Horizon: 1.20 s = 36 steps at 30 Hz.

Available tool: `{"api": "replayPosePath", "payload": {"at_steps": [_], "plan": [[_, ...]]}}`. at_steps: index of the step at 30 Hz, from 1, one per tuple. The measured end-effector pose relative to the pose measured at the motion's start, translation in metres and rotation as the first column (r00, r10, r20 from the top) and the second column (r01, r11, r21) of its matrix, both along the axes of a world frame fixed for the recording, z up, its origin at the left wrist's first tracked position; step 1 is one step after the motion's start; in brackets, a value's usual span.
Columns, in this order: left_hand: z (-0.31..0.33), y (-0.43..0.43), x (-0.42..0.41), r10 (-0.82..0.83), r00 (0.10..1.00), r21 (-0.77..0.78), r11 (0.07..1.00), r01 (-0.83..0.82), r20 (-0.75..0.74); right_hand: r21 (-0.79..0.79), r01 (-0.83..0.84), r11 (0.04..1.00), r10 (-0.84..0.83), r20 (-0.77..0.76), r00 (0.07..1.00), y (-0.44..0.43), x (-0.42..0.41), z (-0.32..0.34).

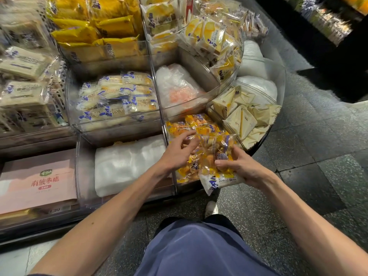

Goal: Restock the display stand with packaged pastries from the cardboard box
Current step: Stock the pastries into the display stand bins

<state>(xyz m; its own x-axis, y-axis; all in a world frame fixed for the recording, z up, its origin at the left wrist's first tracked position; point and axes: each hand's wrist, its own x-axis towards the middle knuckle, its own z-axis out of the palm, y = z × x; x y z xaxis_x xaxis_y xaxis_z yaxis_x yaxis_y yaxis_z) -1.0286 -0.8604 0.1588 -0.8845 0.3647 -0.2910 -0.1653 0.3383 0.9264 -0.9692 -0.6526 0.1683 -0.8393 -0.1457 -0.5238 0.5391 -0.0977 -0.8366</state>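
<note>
A tiered display stand with clear acrylic bins point(162, 116) fills the upper left. My right hand point(241, 166) grips a bunch of clear packets of orange pastries point(217, 156) at the front of a low bin. More of the same packets point(199, 126) lie in that bin. My left hand point(179, 151) hovers over the packets with fingers spread and bent, its fingertips touching the wrappers. No cardboard box is in view.
Neighbouring bins hold white-and-blue packets point(119, 96), triangular cream packets point(243, 116), white padding point(127, 164) and a pink box point(37, 180). Yellow bags point(95, 28) fill the upper tier. Grey tiled floor point(308, 176) lies to the right; my knee point(199, 250) is below.
</note>
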Motion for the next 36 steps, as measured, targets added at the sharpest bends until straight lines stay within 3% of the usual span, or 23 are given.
{"api": "replayPosePath", "payload": {"at_steps": [2, 4, 6, 8, 12, 14, 16, 21, 23, 26, 29, 36], "plan": [[0.017, 0.001, 0.001, -0.040, 0.999, 0.006, 0.999, 0.039, 0.034, 0.045, -0.083, 0.996, 0.084, -0.019, 0.996, -0.010, -0.001, 0.003], [0.027, -0.003, 0.004, -0.033, 0.997, -0.115, 0.993, 0.025, -0.071, 0.213, -0.182, 0.960, 0.206, -0.093, 0.974, -0.022, -0.003, 0.009], [0.033, -0.008, 0.006, -0.009, 0.998, -0.162, 0.987, -0.001, -0.060, 0.488, -0.243, 0.838, 0.359, -0.159, 0.920, -0.037, -0.005, 0.017], [0.037, -0.012, 0.008, -0.005, 0.996, -0.093, 0.996, 0.013, 0.088, 0.699, -0.262, 0.666, 0.518, -0.180, 0.837, -0.049, -0.008, 0.018], [0.036, -0.027, 0.003, 0.029, 0.974, -0.014, 1.000, -0.026, 0.225, 0.839, -0.286, 0.463, 0.670, -0.120, 0.732, -0.065, -0.013, 0.019], [0.036, -0.035, -0.002, 0.037, 0.956, 0.035, 0.998, -0.049, 0.292, 0.804, -0.322, 0.500, 0.669, -0.122, 0.733, -0.064, -0.014, 0.025], [0.036, -0.043, -0.010, 0.051, 0.930, 0.112, 0.989, -0.098, 0.365, 0.740, -0.314, 0.595, 0.620, -0.174, 0.765, -0.059, -0.018, 0.032], [0.037, -0.059, -0.029, 0.075, 0.915, 0.280, 0.940, -0.198, 0.396, 0.598, -0.068, 0.799, 0.255, -0.235, 0.938, -0.028, -0.047, 0.029], [0.033, -0.058, -0.034, 0.074, 0.924, 0.306, 0.931, -0.198, 0.375, 0.533, -0.100, 0.840, 0.214, -0.155, 0.964, -0.020, -0.059, 0.030], [0.026, -0.049, -0.043, 0.065, 0.932, 0.332, 0.923, -0.191, 0.357, 0.448, -0.204, 0.871, 0.258, -0.063, 0.964, -0.016, -0.076, 0.025], [0.018, -0.035, -0.057, 0.100, 0.945, 0.307, 0.931, -0.199, 0.311, 0.354, -0.160, 0.921, 0.178, -0.018, 0.984, -0.011, -0.099, 0.017], [0.001, -0.009, -0.084, 0.325, 0.934, 0.132, 0.929, -0.345, 0.148, 0.543, -0.141, 0.828, 0.243, -0.120, 0.963, -0.002, -0.160, 0.000]]}}
